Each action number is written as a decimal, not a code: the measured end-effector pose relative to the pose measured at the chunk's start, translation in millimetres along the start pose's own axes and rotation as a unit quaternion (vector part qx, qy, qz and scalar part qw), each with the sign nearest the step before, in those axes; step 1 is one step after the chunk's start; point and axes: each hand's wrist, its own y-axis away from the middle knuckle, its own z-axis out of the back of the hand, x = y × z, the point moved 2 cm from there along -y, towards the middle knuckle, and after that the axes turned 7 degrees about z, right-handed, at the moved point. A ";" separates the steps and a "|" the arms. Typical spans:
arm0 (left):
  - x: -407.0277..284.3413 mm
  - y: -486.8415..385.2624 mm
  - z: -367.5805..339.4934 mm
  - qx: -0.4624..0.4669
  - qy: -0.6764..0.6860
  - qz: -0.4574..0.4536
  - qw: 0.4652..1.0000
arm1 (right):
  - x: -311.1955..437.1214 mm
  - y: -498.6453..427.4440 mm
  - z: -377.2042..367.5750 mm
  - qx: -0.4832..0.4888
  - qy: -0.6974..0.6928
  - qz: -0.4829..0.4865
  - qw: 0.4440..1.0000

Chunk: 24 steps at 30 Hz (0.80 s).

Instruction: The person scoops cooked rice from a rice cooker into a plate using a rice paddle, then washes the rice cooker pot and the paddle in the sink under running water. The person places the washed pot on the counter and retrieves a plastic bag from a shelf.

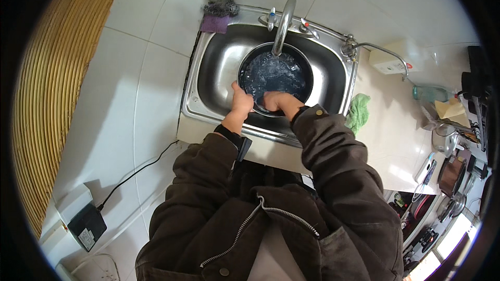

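Note:
A dark round pan with water in it stands in the stainless steel sink basin. My left hand holds the pan's near-left rim, thumb pointing up along the outside. Inside the pan, at its near side, is my right hand with curled fingers partly in the water. Whether those fingers grip something dark is unclear. The curved metal faucet ends over the pan's far part. Ripples and bright patches mark the water beneath the spout.
A dark wire scourer and a purple scouring pad lie at the sink's back-left corner. Right of the sink, a green cloth rests on the counter. A black power adapter with a cable is at lower left.

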 end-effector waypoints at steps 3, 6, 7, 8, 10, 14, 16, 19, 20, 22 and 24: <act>-3.9 -0.5 5.7 0.030 -0.037 -0.018 0.999 | 8.8 -32.6 1.8 -0.040 -0.127 -0.027 0.991; -8.8 0.7 10.5 0.031 -0.075 -0.030 0.996 | 13.9 -54.0 3.9 -0.185 -0.522 -0.019 0.833; -10.6 2.0 10.7 0.023 -0.096 -0.043 0.994 | 15.2 -55.2 2.9 -0.237 -0.569 -0.012 0.787; -9.8 3.2 10.7 0.038 -0.085 -0.003 0.996 | 15.9 -52.6 0.2 -0.194 -0.588 0.004 0.786; -11.9 6.8 10.2 0.011 -0.105 -0.016 0.994 | 14.0 -37.5 -9.3 -0.128 -0.597 -0.023 0.792; -16.9 11.5 9.8 -0.030 -0.143 -0.037 0.989 | 2.6 8.2 -15.4 -0.030 -0.073 0.059 0.995; -18.3 11.6 8.6 -0.033 -0.127 -0.038 0.991 | -0.3 13.7 -17.7 0.076 0.056 0.047 0.994; -17.1 11.6 7.1 -0.070 -0.149 -0.052 0.985 | 6.5 -1.7 -12.5 0.083 0.065 0.047 0.993; -16.1 11.0 6.9 -0.069 -0.144 -0.064 0.985 | 9.0 -6.5 -11.1 -0.030 -0.062 -0.044 0.997; -14.8 7.9 7.1 -0.049 -0.125 -0.085 0.987 | 15.0 -13.9 -5.8 -0.103 -0.271 -0.027 0.957; -19.1 -2.9 14.3 -0.022 -0.163 -0.089 0.982 | 18.1 -9.1 1.4 -0.128 -0.342 0.012 0.931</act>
